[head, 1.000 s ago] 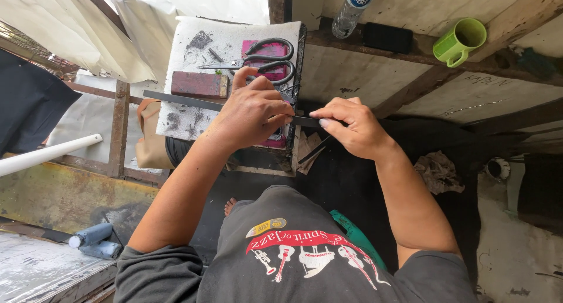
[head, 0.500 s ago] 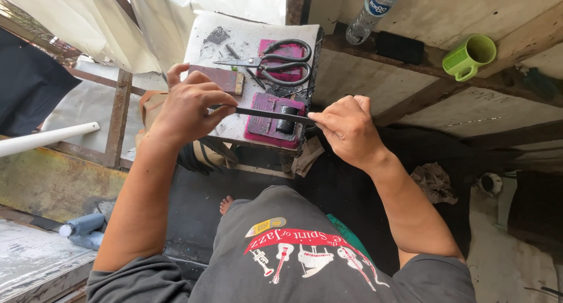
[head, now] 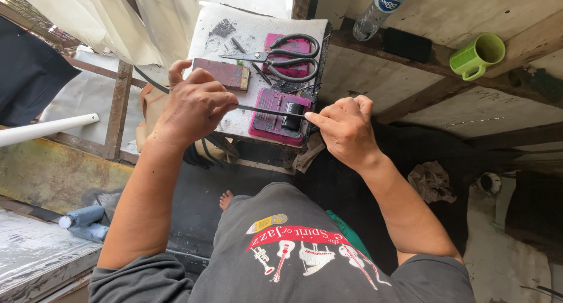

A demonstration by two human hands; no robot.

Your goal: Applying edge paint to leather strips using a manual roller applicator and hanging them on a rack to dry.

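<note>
Since a second ago our left hand [head: 193, 106] has slid outward along the one black strip [head: 267, 110], stretching it wider; our right hand [head: 346, 130] pinches its other end, both sets of fingers clamped on it above the small white table [head: 258, 24]. We count one pair of scissors [head: 281, 56], three reddish blocks, one green mug [head: 476, 55] whose inside we cannot see, and one plastic bottle [head: 378, 9] on the wooden planks.

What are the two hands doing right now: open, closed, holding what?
Left hand: closed, pinching the black strip.
Right hand: closed, pinching the strip's other end.
</note>
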